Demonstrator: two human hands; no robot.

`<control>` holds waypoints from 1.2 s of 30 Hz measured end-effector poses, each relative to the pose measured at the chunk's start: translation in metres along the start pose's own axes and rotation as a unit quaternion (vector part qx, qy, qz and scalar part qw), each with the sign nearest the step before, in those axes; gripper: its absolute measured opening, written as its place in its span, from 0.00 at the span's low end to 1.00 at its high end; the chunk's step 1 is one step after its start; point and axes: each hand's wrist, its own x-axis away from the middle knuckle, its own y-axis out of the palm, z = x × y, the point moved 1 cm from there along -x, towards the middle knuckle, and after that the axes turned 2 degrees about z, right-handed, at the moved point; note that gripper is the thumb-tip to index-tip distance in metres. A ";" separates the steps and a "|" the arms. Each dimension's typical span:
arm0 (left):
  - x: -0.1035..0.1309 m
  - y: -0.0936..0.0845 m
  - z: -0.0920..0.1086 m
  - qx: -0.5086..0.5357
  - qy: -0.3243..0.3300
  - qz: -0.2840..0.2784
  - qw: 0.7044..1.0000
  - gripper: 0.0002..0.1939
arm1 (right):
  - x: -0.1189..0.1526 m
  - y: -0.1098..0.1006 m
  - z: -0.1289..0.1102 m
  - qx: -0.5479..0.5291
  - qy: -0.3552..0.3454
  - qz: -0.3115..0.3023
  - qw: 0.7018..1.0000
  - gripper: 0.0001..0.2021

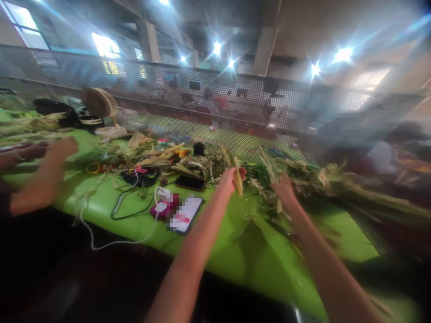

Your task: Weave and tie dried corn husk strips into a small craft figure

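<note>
My left hand (229, 179) is closed on a pale yellowish husk leaf (239, 181), which hangs over the front of the fingers. To its right, a bundle of pale green husk strips (267, 162) stands up from my right hand (284, 187), whose fingers are wrapped round it. Both hands are raised over the far half of the bright green table (232, 233). Beyond and between them lies a heap of dry husks and green leaves (208, 162). Blur hides the fine detail of the fingers.
At left, another person's arms (43, 166) reach over the table. Nearer me lie a lit phone (188, 214), a dark phone (190, 182), a maroon pouch (158, 210) and loose cables (117, 242). A fan (99, 102) and perforated metal screen (202, 94) stand behind. Long stalks (367, 195) extend rightward.
</note>
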 end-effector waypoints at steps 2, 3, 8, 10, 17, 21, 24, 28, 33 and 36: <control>0.001 -0.002 -0.010 -0.026 0.011 0.004 1.000 0.03 | 0.008 0.007 -0.002 0.011 -0.056 -0.012 0.998 0.34; 0.001 -0.003 -0.015 -0.041 0.020 0.008 0.999 0.04 | 0.015 0.011 -0.005 -0.008 -0.079 -0.029 0.996 0.30; -0.001 -0.008 -0.043 -0.125 0.055 0.007 0.991 0.10 | 0.048 0.032 -0.018 -0.172 -0.127 -0.153 0.965 0.17; 0.001 -0.011 -0.050 -0.163 0.066 -0.010 0.984 0.10 | 0.050 0.037 -0.016 -0.158 -0.117 -0.135 0.971 0.16; 0.009 -0.024 -0.058 -0.246 0.093 -0.022 0.964 0.20 | 0.042 0.046 -0.002 -0.267 0.002 -0.152 0.952 0.18; 0.006 -0.035 -0.064 -0.290 0.102 0.014 0.952 0.18 | 0.042 0.046 0.003 -0.316 0.045 -0.153 0.935 0.19; 0.003 -0.040 -0.066 -0.312 0.113 0.011 0.943 0.13 | 0.043 0.048 0.008 -0.354 0.070 -0.173 0.917 0.20; 0.009 -0.039 -0.063 -0.324 0.122 0.015 0.938 0.11 | 0.044 0.050 0.013 -0.376 0.084 -0.185 0.904 0.20; 0.017 -0.034 -0.057 -0.297 0.105 0.000 0.949 0.13 | 0.042 0.049 0.017 -0.372 0.065 -0.179 0.909 0.19; 0.014 -0.033 -0.053 -0.201 0.034 -0.075 0.976 0.24 | 0.041 0.049 0.018 -0.366 0.076 -0.174 0.911 0.19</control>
